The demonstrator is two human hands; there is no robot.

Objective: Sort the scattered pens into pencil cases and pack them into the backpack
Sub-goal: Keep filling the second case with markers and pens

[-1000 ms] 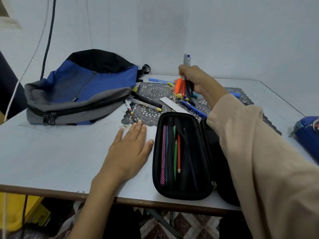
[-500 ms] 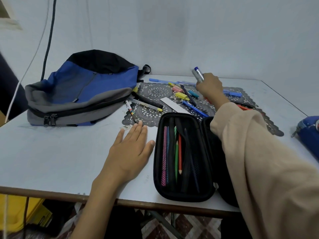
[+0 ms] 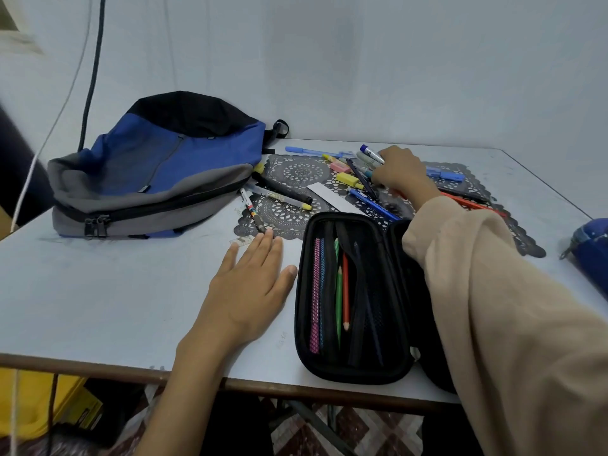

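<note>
My left hand (image 3: 250, 291) lies flat beside the open pencil case (image 3: 353, 376), fingers straight and close together, bracing me while my right hand (image 3: 399, 171) reaches over the scattered pens (image 3: 371, 204) beyond it, fingers curled, apparently gripping a marker (image 3: 370, 155).

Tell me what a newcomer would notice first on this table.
The open black pencil case lies nearest, at the front edge of the table, coloured pencils inside. Behind it the right hand grips markers over pens strewn on a lace mat. A blue and grey backpack lies at far left.
</note>
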